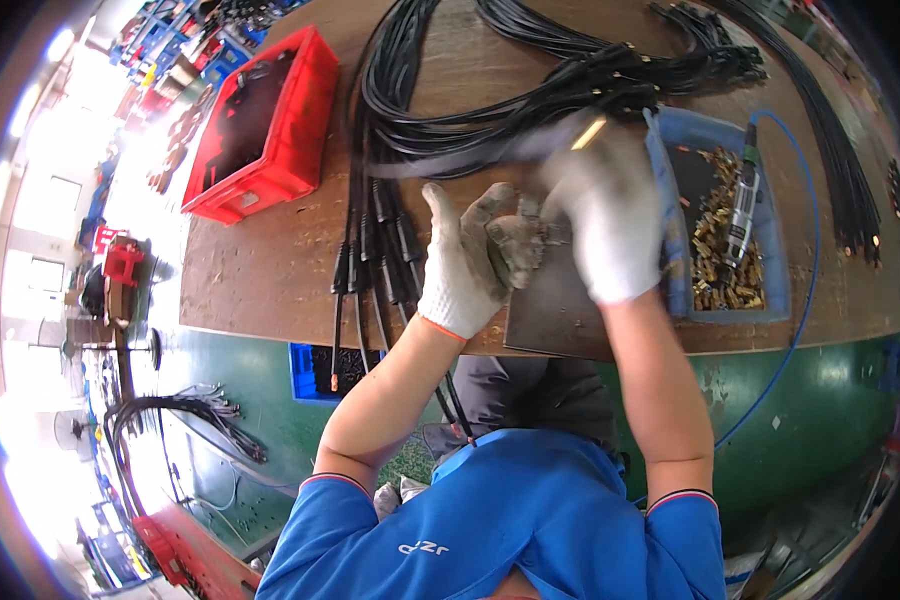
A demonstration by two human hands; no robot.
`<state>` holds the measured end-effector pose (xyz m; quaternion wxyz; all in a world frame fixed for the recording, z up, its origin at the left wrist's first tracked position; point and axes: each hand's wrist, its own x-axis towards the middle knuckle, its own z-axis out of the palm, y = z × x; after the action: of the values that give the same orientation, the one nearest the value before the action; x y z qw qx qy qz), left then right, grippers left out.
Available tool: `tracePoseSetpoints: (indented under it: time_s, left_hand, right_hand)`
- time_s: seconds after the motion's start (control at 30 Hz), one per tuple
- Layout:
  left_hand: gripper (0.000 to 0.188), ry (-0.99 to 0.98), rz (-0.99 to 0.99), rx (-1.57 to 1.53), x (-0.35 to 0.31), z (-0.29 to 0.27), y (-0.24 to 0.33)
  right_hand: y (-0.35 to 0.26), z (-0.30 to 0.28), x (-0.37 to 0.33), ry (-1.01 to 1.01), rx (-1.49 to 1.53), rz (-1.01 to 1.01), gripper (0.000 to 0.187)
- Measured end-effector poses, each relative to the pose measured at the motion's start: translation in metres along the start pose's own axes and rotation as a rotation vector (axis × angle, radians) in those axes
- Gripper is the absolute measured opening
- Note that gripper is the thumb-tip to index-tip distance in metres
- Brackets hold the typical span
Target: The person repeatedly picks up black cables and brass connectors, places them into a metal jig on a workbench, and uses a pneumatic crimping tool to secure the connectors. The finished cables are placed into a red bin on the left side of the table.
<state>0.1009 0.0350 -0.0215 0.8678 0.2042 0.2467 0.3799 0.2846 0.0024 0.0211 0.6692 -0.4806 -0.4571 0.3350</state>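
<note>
White gloves with dirty grey fingers cover both hands. My left hand (467, 262) is palm-up over the near part of the table, thumb raised apart and the other fingers curled in; what they hold, if anything, is hidden. Beside its fingertips stands a small grey metal fixture (552, 232), partly covered by my hands. Motion smears my right hand (615, 222), just right of the fixture. A blurred black cable (470, 160) runs from the left into it, and a brass-coloured tip (589, 133) shows above its knuckles. The right fingers appear closed around the cable.
Bundles of black cables (440, 125) fill the table's far side; several ends hang over the near edge. A red crate (305, 135) stands left. At right, a blue tray (780, 300) holds brass fittings (715, 265) and a powered screwdriver-like tool (743, 215) with a blue hose (816, 225).
</note>
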Motion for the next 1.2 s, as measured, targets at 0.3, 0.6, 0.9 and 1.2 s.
tracePoseSetpoints:
  time_s: [0.3, 0.6, 0.9, 1.2]
  left_hand:
    - [0.029, 0.441, 0.665, 1.175, -0.075, -0.055, 0.065]
    - [0.025, 0.581, 0.692, 1.508, -0.106, -0.093, 0.063]
    - [0.027, 0.151, 0.855, 1.907, -0.099, -0.064, 0.049]
    - [0.036, -0.709, 0.783, 2.173, -0.077, -0.016, 0.078]
  right_hand:
    - [0.002, 0.014, -0.052, -0.448, -0.140, 0.206, 0.028]
    - [0.027, 0.072, -0.139, -0.988, -1.022, 0.158, 0.050]
    - [0.032, 0.069, -0.150, -0.892, -0.710, 0.215, 0.037]
    - [-0.023, 0.019, -0.069, -1.028, -0.749, 0.185, 0.037]
